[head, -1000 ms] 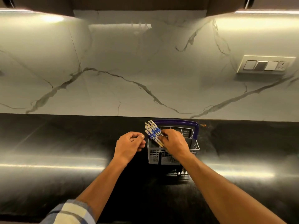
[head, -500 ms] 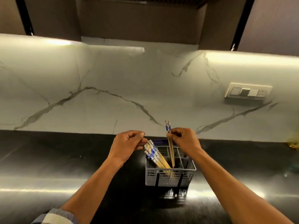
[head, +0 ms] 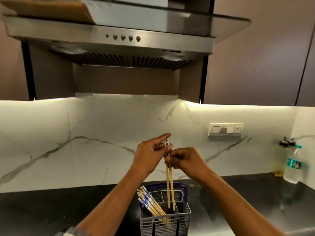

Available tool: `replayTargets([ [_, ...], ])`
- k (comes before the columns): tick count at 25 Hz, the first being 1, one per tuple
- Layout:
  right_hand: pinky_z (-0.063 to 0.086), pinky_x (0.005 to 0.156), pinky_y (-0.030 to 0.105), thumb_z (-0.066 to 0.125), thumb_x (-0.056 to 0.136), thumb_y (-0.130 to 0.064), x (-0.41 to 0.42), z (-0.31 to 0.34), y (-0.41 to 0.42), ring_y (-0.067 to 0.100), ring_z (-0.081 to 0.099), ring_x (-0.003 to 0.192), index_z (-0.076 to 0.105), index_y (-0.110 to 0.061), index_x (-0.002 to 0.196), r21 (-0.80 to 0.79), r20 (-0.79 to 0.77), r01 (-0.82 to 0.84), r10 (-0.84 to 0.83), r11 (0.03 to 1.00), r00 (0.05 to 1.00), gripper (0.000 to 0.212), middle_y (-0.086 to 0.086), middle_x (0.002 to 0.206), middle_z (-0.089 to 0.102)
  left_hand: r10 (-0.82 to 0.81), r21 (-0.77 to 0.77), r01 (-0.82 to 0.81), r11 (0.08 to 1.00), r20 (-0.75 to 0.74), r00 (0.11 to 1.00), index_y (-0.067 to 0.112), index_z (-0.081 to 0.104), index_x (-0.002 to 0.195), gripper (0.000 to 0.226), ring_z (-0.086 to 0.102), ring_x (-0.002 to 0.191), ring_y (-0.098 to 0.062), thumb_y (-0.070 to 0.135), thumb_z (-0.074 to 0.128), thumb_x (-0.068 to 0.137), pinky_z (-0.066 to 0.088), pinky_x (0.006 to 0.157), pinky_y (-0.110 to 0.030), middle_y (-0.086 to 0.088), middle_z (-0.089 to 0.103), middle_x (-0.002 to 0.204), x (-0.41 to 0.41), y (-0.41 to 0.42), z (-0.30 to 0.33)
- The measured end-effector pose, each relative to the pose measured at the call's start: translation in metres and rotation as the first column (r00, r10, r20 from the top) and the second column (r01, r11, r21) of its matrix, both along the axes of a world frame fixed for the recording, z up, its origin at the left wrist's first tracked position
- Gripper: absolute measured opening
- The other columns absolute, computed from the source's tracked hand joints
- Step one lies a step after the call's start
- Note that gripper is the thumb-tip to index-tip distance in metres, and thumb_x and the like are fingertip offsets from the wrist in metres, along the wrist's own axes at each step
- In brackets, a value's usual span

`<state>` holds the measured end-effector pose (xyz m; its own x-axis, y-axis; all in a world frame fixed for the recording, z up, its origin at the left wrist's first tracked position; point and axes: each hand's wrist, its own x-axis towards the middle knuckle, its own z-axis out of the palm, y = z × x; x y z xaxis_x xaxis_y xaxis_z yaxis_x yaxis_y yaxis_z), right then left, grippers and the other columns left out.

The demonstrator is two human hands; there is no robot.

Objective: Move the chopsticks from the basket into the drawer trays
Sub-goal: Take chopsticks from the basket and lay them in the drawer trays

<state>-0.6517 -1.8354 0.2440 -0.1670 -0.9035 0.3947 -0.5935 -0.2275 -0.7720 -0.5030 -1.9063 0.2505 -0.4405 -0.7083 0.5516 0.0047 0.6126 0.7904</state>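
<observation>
2 chopsticks [head: 170,184] are held upright above the basket [head: 186,217], their lower tips hanging just inside its rear compartment. Their patterned upper ends are pinched by the left hand [head: 150,155] between thumb and extended fingers, while the shafts just below are gripped by the curled fingers of the right hand [head: 185,160]; the 2 hands are touching. The grey plastic basket, fitted with a blue handle, is stood on the dark surface [head: 51,210]. A bundle of chopsticks [head: 150,201] with blue-and-white ends is leaned to the left in its front compartment. A marble backsplash [head: 102,133] with a switch plate [head: 225,129] is seen behind, a range hood [head: 119,40] above, and bottles [head: 293,162] at the far right corner. No drawer trays are shown.
</observation>
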Motion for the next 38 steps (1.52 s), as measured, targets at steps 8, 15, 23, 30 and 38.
replayTargets([
  [8,0.060,0.086,0.039,0.069,0.089,-0.017,-0.007,-0.012,0.042,0.020,0.074,0.082,0.078,-0.019,0.088,0.024,0.167,-0.126,0.120,0.992,0.979,0.009,0.008,0.085,0.077,-0.022,0.160,0.051,0.986,-0.174,0.984,0.027,0.072,0.113,0.029,0.077,0.087,-0.016,0.011,0.071,0.088,0.062,0.076,-0.024,-0.003,0.080,0.093,-0.002,0.044,0.018],
  [15,0.060,0.078,0.030,0.067,0.091,-0.013,-0.017,-0.073,0.087,0.017,0.071,0.074,0.077,-0.007,0.091,0.222,0.332,-0.253,0.171,0.942,0.928,0.012,0.010,0.084,0.077,-0.005,0.360,0.054,0.932,-0.134,0.991,0.028,0.073,0.107,0.025,0.078,0.090,-0.022,0.011,0.072,0.088,0.063,0.073,-0.028,-0.005,0.080,0.094,-0.005,0.075,-0.025],
  [23,0.057,0.063,0.020,0.066,0.091,-0.011,-0.009,-0.153,0.124,0.011,0.071,0.068,0.075,-0.001,0.089,0.364,0.444,-0.275,0.094,0.890,0.891,0.013,0.007,0.077,0.076,0.000,0.578,0.060,0.814,-0.103,0.995,0.024,0.072,0.101,0.024,0.078,0.087,-0.022,0.004,0.070,0.088,0.061,0.079,-0.039,-0.007,0.080,0.089,-0.003,0.103,-0.108],
  [30,0.062,0.072,0.028,0.067,0.090,-0.015,0.004,-0.297,0.189,0.022,0.076,0.084,0.078,-0.021,0.084,0.582,0.512,-0.247,-0.113,0.775,0.852,0.014,0.008,0.087,0.078,-0.084,0.833,0.111,0.542,-0.078,0.993,0.008,0.065,0.123,0.036,0.076,0.076,-0.016,0.000,0.068,0.088,0.064,0.075,-0.034,-0.010,0.075,0.090,-0.001,0.148,-0.252],
  [38,0.059,0.085,0.049,0.065,0.092,-0.009,0.022,-0.419,0.235,0.032,0.073,0.087,0.077,-0.008,0.082,0.802,0.333,-0.050,-0.376,0.596,0.865,0.015,0.016,0.087,0.076,-0.084,0.768,-0.168,0.618,0.277,0.957,0.009,0.055,0.135,0.045,0.074,0.098,-0.023,0.012,0.067,0.092,0.058,0.093,-0.039,-0.017,0.076,0.104,0.008,0.180,-0.342],
])
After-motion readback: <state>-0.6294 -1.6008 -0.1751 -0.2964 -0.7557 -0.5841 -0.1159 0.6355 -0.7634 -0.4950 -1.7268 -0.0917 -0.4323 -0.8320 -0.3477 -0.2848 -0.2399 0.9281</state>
